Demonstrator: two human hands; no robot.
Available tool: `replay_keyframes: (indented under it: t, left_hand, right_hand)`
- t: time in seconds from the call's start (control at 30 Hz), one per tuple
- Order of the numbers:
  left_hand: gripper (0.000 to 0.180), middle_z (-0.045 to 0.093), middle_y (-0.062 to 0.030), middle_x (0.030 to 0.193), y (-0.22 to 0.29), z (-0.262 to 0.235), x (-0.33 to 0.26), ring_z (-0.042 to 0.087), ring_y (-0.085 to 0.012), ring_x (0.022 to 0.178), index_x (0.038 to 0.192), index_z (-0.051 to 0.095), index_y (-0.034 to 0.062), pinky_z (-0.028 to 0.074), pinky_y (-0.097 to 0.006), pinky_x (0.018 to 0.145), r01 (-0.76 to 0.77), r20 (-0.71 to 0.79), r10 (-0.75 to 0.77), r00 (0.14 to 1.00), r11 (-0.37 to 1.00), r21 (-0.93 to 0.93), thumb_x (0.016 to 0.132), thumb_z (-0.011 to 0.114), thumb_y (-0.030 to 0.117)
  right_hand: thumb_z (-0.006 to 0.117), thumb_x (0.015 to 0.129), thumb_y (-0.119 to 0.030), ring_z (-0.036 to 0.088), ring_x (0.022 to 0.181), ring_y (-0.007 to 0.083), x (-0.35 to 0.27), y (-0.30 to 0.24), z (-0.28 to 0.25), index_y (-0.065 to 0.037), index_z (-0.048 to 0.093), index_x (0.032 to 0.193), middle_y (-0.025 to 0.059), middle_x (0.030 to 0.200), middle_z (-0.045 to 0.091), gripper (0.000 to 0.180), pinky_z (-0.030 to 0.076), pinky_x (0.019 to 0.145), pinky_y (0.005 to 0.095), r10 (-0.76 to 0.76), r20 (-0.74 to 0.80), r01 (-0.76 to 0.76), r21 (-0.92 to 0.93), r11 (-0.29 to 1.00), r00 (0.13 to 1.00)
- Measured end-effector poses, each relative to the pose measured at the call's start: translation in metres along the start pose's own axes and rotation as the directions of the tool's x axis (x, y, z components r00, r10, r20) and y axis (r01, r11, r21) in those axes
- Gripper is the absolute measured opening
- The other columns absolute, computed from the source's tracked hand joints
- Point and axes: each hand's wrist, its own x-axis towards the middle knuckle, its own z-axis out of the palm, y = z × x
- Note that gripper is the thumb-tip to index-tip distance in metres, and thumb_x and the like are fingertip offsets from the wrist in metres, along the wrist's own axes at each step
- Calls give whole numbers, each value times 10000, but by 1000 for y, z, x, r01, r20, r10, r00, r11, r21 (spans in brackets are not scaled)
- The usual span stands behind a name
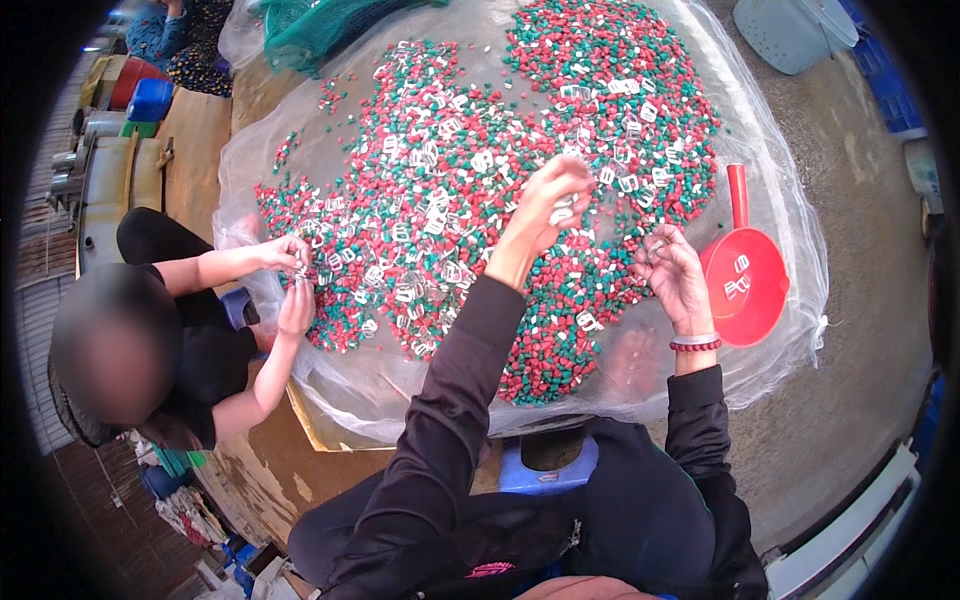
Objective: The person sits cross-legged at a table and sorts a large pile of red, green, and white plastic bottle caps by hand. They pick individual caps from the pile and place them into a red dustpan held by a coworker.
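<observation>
A wide spread of small red, green and white pieces [555,350] lies before me, with white plastic buckle-like frames [437,220] scattered among them. Over its middle, my left hand [555,205] is raised, its fingers curled round a white plastic piece [562,212]. My right hand [675,272], with a red bead bracelet at the wrist, hovers at the spread's right edge. Its fingers are bent together; what they hold, if anything, is too small to make out. Beside that hand sits a red long-handled scoop [770,310] with a few white frames inside.
White mesh sheeting [785,230] lies under the pieces. At left, a co-worker's two hands [292,275] pick at the spread's edge. A green net [310,30] is bunched at the far left, a pale bucket [795,35] stands far right, and a blue stool [545,475] is below me.
</observation>
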Motion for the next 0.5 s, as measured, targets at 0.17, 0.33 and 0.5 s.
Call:
replay_keyframes:
  t: [0.17, 0.33, 0.5]
  left_hand:
    - [251, 584, -185, 915, -40, 5, 66, 633, -316, 791, 996, 618, 18, 506, -445, 691, -137, 203, 430, 880, -181, 974, 813, 660, 185]
    - [185, 585, -202, 915, -44, -1, 48, 611, -347, 873, 852, 649, 32, 490, -452, 733, -32, 79, 295, 952, -160, 987, 810, 663, 211]
    - [251, 650, -100, 731, -16, -16, -20, 608, -231, 790, 843, 727, 87, 475, -417, 711, 210, -276, 46, 960, 536, 818, 790, 708, 332]
  right_hand:
    - [587, 880, -155, 546, 708, 151, 54, -18, -20, -53, 509, 1135, 47, 798, 578, 286, 474, 683, 302, -173, -162, 24, -658, 753, 972]
    - [589, 882, -236, 613, 940, 381, 121, 0, -31, -130, 481, 1232, 232, 986, 619, 382, 493, 754, 461, -387, 52, -28, -980, -199, 921]
    - [608, 822, -216, 644, 802, 383, 107, 41, -18, -50, 553, 982, 196, 904, 627, 237, 516, 701, 486, -293, 141, -2, -899, -438, 946]
